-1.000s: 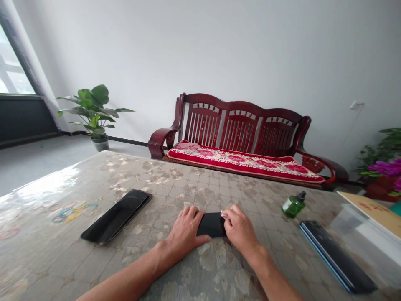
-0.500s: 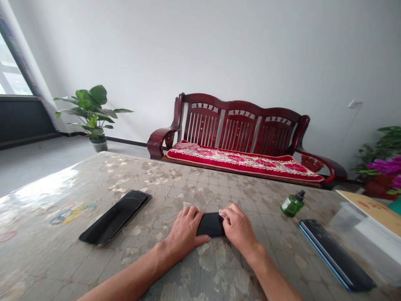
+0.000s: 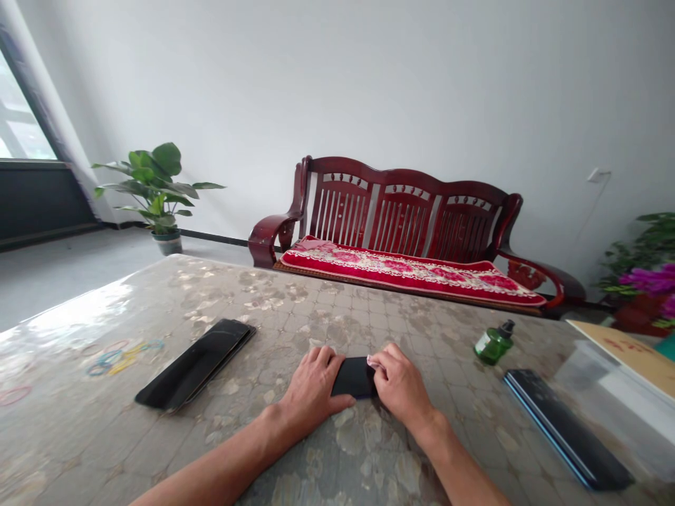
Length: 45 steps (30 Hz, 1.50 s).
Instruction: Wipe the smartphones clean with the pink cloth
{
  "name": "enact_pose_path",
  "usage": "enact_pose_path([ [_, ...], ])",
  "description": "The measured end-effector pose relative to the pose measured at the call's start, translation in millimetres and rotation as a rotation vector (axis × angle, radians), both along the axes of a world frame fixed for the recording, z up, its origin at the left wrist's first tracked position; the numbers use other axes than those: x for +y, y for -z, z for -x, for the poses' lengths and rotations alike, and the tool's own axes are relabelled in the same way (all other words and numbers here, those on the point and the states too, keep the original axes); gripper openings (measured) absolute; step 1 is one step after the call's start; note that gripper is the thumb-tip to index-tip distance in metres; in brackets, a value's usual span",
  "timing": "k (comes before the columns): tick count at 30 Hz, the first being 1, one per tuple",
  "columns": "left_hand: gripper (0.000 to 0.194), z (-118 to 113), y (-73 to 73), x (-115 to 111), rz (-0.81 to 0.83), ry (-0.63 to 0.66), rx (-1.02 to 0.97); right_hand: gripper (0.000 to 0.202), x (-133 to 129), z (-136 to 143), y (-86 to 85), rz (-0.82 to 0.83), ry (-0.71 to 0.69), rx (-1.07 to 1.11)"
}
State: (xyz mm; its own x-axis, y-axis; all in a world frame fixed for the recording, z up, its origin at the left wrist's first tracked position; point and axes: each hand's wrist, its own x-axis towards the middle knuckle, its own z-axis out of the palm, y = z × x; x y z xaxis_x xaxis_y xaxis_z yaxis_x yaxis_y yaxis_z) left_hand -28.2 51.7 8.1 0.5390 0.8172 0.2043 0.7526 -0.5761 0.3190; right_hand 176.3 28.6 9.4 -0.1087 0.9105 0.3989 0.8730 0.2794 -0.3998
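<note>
A dark smartphone [image 3: 352,378] lies on the patterned tablecloth [image 3: 316,464], its black screen facing up. My left hand [image 3: 315,383] grips its left end, with the thumb along the near edge and the fingers along the far edge. At the phone's right end, my right hand [image 3: 401,385] is closed on a small whitish-pink cloth [image 3: 372,361]. Only a bit of that cloth shows past the fingertips, which rest against the screen. The phone's right end is hidden under this hand.
Black phones or screen panels [image 3: 195,365] lie stacked on the left, beside coloured rubber bands [image 3: 124,357]. To the right stand a green pump bottle [image 3: 494,343], a stack of dark phones with a blue edge [image 3: 567,427] and a clear plastic box [image 3: 606,393]. A wooden bench [image 3: 401,218] is behind.
My right hand and the cloth have shifted very slightly to the left over the screen. My left hand keeps its hold on the phone.
</note>
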Motion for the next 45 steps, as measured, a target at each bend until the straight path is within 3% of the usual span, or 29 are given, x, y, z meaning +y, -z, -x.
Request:
enact_pose_path([
  [9, 0.050, -2, -4.2, 0, -0.017, 0.015, 0.043, 0.033, -7, 7, -2.0, 0.022, -0.208, 0.043],
  [16, 0.057, -1, -6.6, -3, -0.011, 0.009, 0.063, 0.030, -1, -2, 0.4, 0.009, -0.011, 0.021],
  [23, 0.053, -3, -8.5, -2, -0.010, 0.018, 0.077, 0.030, -5, -1, 0.5, 0.037, -0.141, 0.027],
  [32, 0.054, -5, -8.0, -5, -0.041, 0.025, 0.164, 0.030, -1, -4, 0.7, 0.011, 0.017, 0.015],
  [40, 0.043, -8, -11.6, -11, -0.084, 0.046, 0.234, 0.030, -7, 1, -1.4, 0.033, -0.159, 0.067],
  [45, 0.031, -10, -10.1, -13, -0.122, 0.067, 0.266, 0.029, -3, -1, 0.3, 0.008, -0.052, 0.048],
])
